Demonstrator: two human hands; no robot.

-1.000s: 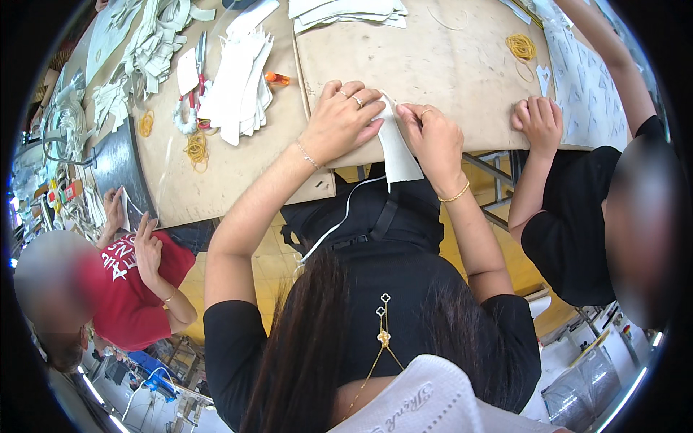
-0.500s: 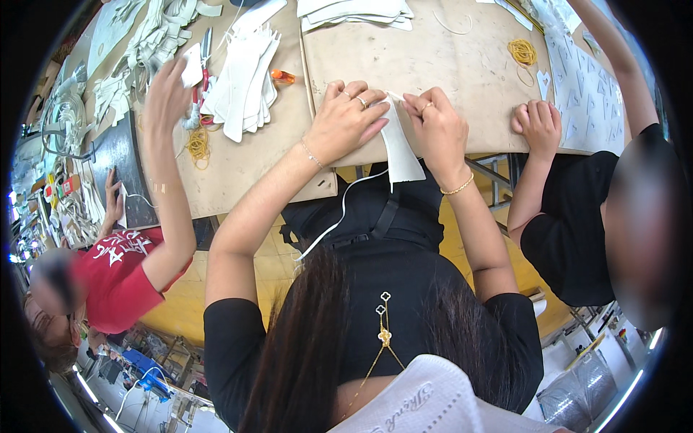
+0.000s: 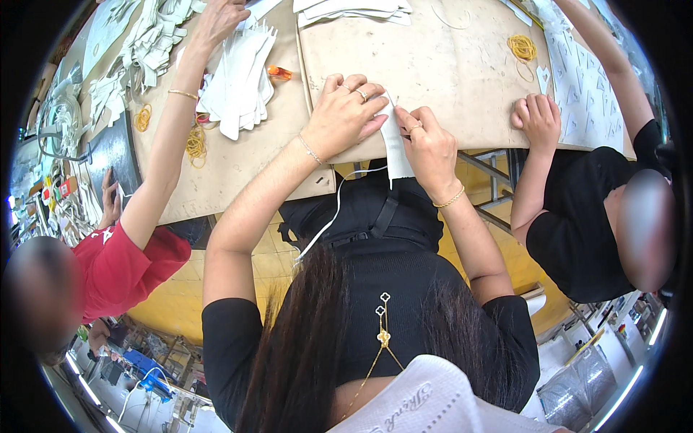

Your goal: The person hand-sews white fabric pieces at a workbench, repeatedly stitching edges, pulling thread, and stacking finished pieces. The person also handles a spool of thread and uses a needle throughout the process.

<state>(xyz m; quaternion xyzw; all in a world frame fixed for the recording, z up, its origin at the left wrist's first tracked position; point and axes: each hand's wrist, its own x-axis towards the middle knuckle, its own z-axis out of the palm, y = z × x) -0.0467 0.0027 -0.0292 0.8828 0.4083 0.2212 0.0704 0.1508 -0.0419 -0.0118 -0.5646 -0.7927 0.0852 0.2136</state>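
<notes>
Work appears to be under way on a narrow white strip of flexible-looking material (image 3: 398, 157), its lower end hanging past the front edge of the tan-covered worktop (image 3: 447, 72). The left hand (image 3: 349, 115) grips its upper left side with bent fingers; the right hand (image 3: 431, 148) seems to pinch its right edge. This piece is not yet laid down. White flat tapering pieces (image 3: 238, 83) lie fanned at the left, and another white flat stack (image 3: 354, 10) is cut off by the upper rim; which are finished cannot be told. The left palm hides part of the strip, the right fingertips' exact hold is unclear, and the red-sleeved co-worker's hand (image 3: 220, 20) is partly cut off.
</notes>
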